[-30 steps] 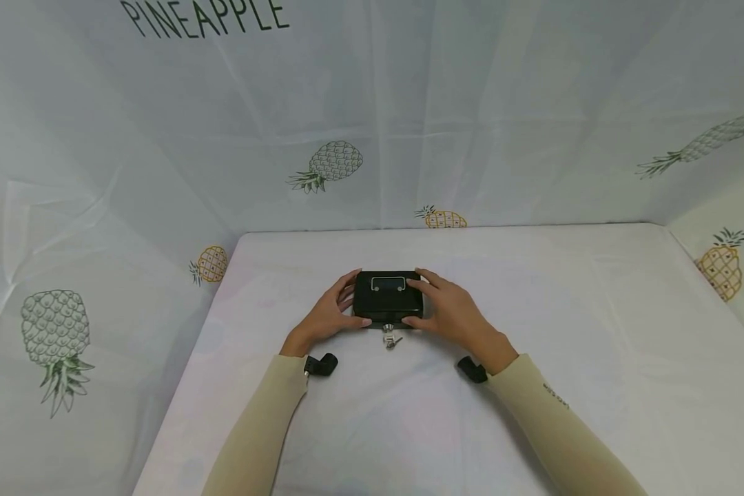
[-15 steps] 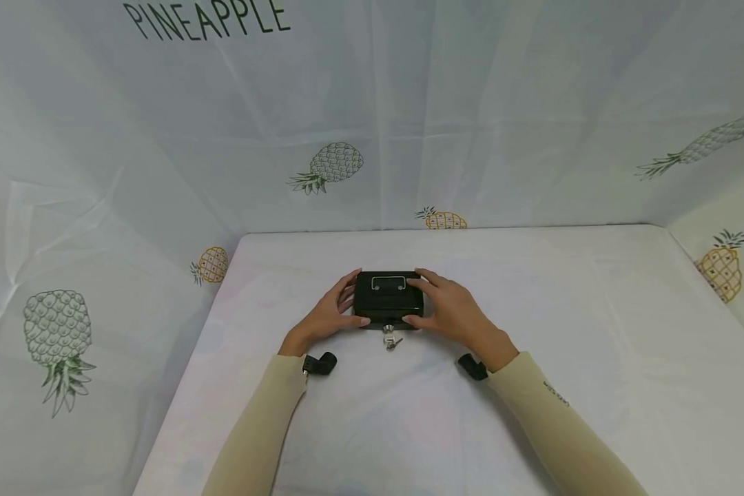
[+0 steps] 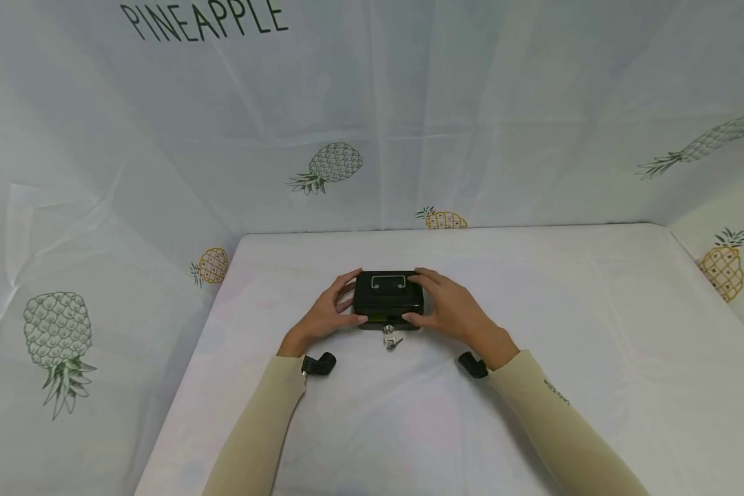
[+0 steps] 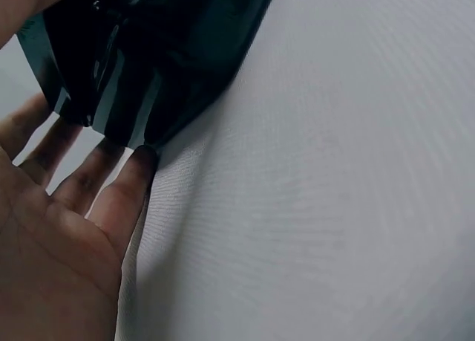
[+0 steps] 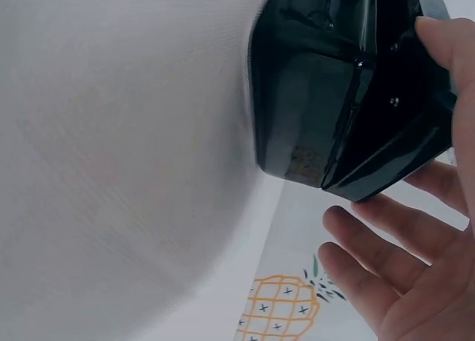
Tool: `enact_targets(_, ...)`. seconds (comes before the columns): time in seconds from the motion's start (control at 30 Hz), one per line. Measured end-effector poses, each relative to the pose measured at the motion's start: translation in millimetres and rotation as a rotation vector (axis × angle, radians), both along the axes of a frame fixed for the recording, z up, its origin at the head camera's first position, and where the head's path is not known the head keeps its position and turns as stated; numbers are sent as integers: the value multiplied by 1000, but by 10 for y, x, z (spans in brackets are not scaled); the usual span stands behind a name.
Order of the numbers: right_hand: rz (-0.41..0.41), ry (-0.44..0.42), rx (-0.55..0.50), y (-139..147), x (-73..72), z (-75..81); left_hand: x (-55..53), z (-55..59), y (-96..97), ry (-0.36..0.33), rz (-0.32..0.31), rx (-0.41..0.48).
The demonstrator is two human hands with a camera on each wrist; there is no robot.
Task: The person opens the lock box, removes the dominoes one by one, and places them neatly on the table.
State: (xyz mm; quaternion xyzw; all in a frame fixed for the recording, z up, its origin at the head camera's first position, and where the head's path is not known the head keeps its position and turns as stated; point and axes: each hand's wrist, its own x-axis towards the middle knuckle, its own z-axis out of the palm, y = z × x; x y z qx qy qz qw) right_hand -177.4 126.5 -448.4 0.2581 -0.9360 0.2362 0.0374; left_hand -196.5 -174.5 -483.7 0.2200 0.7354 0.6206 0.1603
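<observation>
A small black cash box (image 3: 387, 297) with a wire-edged handle (image 3: 388, 282) on its lid sits on the white-covered table. Below its front face, keys (image 3: 390, 339) hang at a silver lock. The lid's front is slightly raised, and a yellow-green strip shows beneath it. My left hand (image 3: 324, 315) grips the left side, thumb at the lid's front edge, fingers toward the back corner. On the right, my right hand (image 3: 460, 313) holds the lid likewise. In the right wrist view, the thumb (image 5: 445, 40) presses the lid's edge while several fingers reach behind it.
A white cloth with pineapple prints (image 3: 335, 162) hangs behind the table and at both sides. The table's back edge (image 3: 533, 226) lies beyond the box. Black wrist cameras (image 3: 319, 364) sit at both sleeve cuffs.
The lid's front has lifted slightly, so a yellow-green strip now shows above the lock. The left thumb has shifted a little to the left; both hands otherwise stay in place.
</observation>
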Motion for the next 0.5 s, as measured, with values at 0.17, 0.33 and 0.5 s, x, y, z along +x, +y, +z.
enact_targets(0.17,-16,-23,-79,1,-20,-41,4,12,14,-14,20,-11)
enact_targets(0.33,-21,-51,-155,2,-27,-74,7,21,20,-25,32,-30)
enact_targets(0.5,-26,-70,-195,-2,-33,-94,-7,22,18,-21,36,-43)
